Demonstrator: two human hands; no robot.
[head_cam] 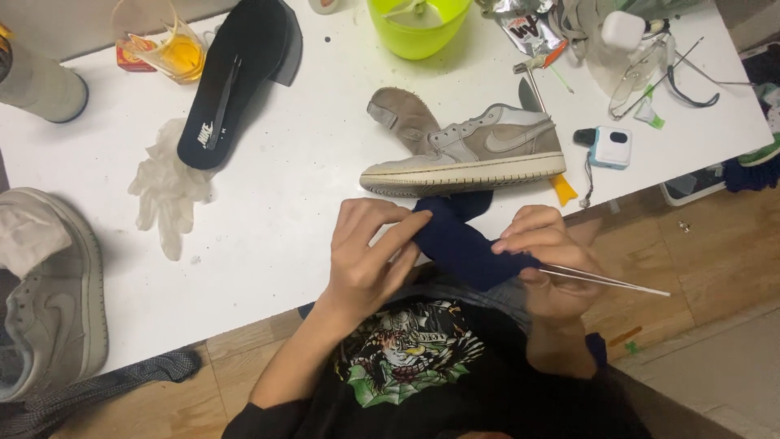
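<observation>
The left hand (370,252) pinches one end of a dark blue cloth (463,240) between thumb and forefinger, the other fingers curled loosely beneath. The right hand (548,260), at three o'clock from it, closes on the other end of the same cloth and also holds a thin white stick (605,280) that juts toward four o'clock. The cloth is wrapped partly around that stick, just off the near edge of the white table (276,228).

To my eye the wrap goes best if the left hand keeps the fabric taut while the right holds the stick steady — slack would let the cloth bunch or slide off the tip.

At twelve o'clock from the hands, a grey sneaker (471,154) lies on its side, well within reach. Further out, at ten o'clock, lie a pale rubber glove (166,187) and a black insole (231,77) — and a lime-green bowl (418,32) sits at twelve o'clock beyond the sneaker.
</observation>
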